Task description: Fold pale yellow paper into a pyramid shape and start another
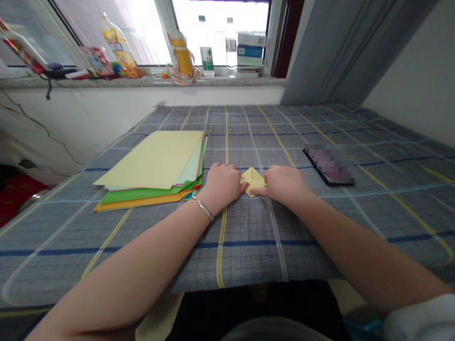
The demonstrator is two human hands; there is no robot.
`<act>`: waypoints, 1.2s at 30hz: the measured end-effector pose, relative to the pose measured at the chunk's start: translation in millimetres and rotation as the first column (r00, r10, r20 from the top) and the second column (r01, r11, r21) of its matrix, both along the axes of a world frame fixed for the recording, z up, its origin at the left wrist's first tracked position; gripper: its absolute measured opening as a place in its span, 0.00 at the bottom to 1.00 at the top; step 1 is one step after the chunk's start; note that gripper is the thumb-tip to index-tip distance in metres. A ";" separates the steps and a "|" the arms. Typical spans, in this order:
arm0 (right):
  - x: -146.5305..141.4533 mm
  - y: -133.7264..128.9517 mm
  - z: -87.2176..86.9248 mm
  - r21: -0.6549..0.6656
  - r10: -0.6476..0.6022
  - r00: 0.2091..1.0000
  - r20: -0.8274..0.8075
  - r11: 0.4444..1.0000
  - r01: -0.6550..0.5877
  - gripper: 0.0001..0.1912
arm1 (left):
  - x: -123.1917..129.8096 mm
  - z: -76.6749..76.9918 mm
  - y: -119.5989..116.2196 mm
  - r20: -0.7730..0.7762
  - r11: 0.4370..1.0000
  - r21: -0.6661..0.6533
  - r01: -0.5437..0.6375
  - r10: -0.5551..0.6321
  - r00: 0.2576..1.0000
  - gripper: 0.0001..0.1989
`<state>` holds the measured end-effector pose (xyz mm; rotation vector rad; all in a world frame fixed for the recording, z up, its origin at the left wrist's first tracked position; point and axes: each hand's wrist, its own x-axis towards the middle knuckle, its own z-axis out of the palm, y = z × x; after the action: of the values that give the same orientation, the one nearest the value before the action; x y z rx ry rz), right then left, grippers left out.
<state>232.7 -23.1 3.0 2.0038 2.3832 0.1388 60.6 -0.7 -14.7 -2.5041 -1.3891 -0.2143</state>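
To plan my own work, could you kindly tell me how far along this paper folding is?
One yellow paper piece already looks folded into a pointed shape. It is in hand now: the left hand and right hand press it from either side on the checked cloth. Left over is the stack of coloured paper sheets, lying flat with no folds showing.

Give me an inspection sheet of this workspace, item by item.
surface: blue-grey checked cloth with yellow stripes.
job's things: folded yellow paper between the hands; stack of coloured paper to its left.
clutter: flat dark-edged device, pixelated, to the right.
grippers: left hand, wearing a metal bangle, and right hand both touch the folded paper.
cables: dark cable hangs from the windowsill.
surroundings: windowsill holding plastic bottles and boxes; grey curtain.
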 end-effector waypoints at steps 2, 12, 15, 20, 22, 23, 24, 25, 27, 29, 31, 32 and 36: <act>1.8 1.2 -2.8 0.011 0.001 1.000 -0.011 1.000 -0.001 0.32 | -1.0 -2.8 0.8 0.035 1.000 -0.015 -0.011 0.011 0.999 0.18; 17.6 12.3 -18.3 -0.060 -0.074 0.973 -0.218 0.996 0.062 0.33 | -1.5 -21.0 16.3 0.269 0.981 -0.174 0.081 -0.031 0.963 0.23; 23.2 17.3 -21.9 -0.084 -0.078 0.949 -0.306 0.995 0.054 0.28 | -1.5 -21.9 23.4 0.386 0.967 -0.238 0.093 0.006 0.923 0.19; 32.1 27.7 -28.0 -0.122 -0.026 0.857 -0.515 0.992 -0.043 0.21 | -2.4 -23.5 29.9 0.655 0.904 -0.391 0.171 0.143 0.742 0.09; 33.9 31.4 -29.5 -0.116 0.020 0.778 -0.628 0.986 -0.119 0.19 | -2.7 -24.5 30.1 0.717 0.889 -0.414 0.194 0.187 0.671 0.09; 34.4 33.0 -30.2 -0.105 0.032 0.721 -0.692 0.984 -0.144 0.19 | -2.8 -24.8 29.9 0.737 0.886 -0.416 0.205 0.196 0.647 0.10; 34.7 34.5 -30.8 -0.089 0.033 0.651 -0.758 0.984 -0.153 0.19 | -2.9 -24.8 29.5 0.752 0.882 -0.416 0.222 0.196 0.630 0.11; 34.8 35.7 -31.5 -0.072 0.025 0.571 -0.821 0.987 -0.146 0.19 | -2.8 -24.7 28.9 0.763 0.870 -0.422 0.254 0.190 0.618 0.11; 34.5 37.6 -33.2 -0.046 0.004 0.409 -0.912 0.993 -0.111 0.20 | -2.2 -23.9 27.3 0.773 0.804 -0.470 0.363 0.177 0.610 0.10; 33.8 38.5 -35.0 -0.038 -0.012 0.303 -0.953 0.996 -0.080 0.20 | -0.7 -23.0 25.1 0.778 0.709 -0.529 0.466 0.187 0.600 0.09; 32.5 38.1 -36.0 -0.067 -0.041 0.258 -0.965 0.993 -0.092 0.20 | 1.7 -22.1 22.8 0.793 0.653 -0.551 0.520 0.215 0.570 0.10; 31.7 37.4 -35.9 -0.091 -0.058 0.252 -0.966 0.989 -0.121 0.18 | 2.9 -21.7 21.7 0.807 0.646 -0.545 0.534 0.231 0.544 0.11; 27.2 32.3 -31.8 -0.164 -0.068 0.339 -0.938 0.951 -0.262 0.14 | 6.4 -18.7 18.4 0.858 0.686 -0.489 0.539 0.266 0.439 0.16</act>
<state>259.9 9.1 -28.9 2.0146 2.7168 -1.7952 67.0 17.8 -33.3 -3.3843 -1.8259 -1.5933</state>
